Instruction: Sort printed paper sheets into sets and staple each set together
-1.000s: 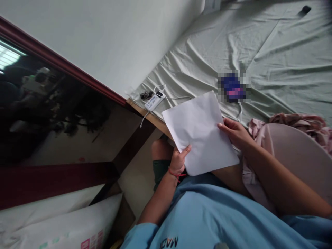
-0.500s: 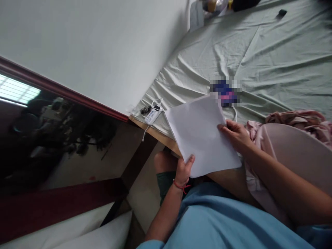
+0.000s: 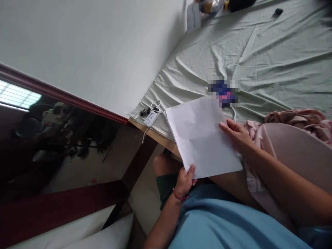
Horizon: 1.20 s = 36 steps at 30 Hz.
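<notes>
White paper (image 3: 201, 138), seemingly a few sheets lying together, is held tilted over my lap at the edge of the bed. My left hand (image 3: 185, 180), with a red string round the wrist, pinches its near left corner, thumb on top. Along the right edge my right hand (image 3: 236, 133) grips the paper, thumb on the upper face and the other fingers partly hidden behind it. The visible face of the paper looks blank, with faint creases across it. A blurred-out blue and pink device (image 3: 224, 93) with a white cable lies just beyond the paper's far edge.
On the bed's left corner sit a white power strip or adapter (image 3: 151, 118) with a cord and some small dark round objects (image 3: 144, 112). Pink cloth (image 3: 293, 116) is bunched at right. A small black object (image 3: 278, 11) lies on the green sheet (image 3: 285, 62). A white wall (image 3: 103, 52) rises at left.
My left hand has slid slightly down with the paper's near corner. The paper now shows faint creases and a little more tilt; my right hand has shifted slightly along its edge.
</notes>
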Each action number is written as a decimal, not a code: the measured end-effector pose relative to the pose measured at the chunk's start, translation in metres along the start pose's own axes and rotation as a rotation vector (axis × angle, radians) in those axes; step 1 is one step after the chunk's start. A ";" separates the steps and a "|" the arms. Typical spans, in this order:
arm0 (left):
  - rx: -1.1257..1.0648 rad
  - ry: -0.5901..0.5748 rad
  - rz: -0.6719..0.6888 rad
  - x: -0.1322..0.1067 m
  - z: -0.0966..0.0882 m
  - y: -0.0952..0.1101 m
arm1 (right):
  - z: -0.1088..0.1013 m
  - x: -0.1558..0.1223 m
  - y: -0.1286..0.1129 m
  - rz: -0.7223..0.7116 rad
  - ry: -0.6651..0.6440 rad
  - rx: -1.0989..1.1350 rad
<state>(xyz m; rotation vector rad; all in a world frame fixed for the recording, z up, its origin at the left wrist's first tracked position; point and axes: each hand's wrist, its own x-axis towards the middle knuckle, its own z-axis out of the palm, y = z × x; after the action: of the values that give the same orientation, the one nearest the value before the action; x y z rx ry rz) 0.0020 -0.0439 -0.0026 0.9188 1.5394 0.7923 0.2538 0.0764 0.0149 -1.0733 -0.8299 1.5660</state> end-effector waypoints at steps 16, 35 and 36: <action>-0.092 -0.074 -0.210 -0.020 0.004 -0.018 | 0.005 -0.013 -0.013 0.200 -0.243 -0.161; -0.325 -0.199 -0.282 -0.022 0.006 -0.018 | -0.006 0.004 0.007 -0.277 0.132 -0.489; -0.320 -0.216 -0.281 -0.022 0.005 -0.016 | -0.006 0.004 0.007 -0.280 0.139 -0.492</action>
<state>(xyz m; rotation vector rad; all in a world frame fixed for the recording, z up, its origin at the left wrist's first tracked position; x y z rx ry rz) 0.0067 -0.0711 -0.0067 0.5198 1.2715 0.6857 0.2567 0.0787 0.0052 -1.3281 -1.2477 1.0633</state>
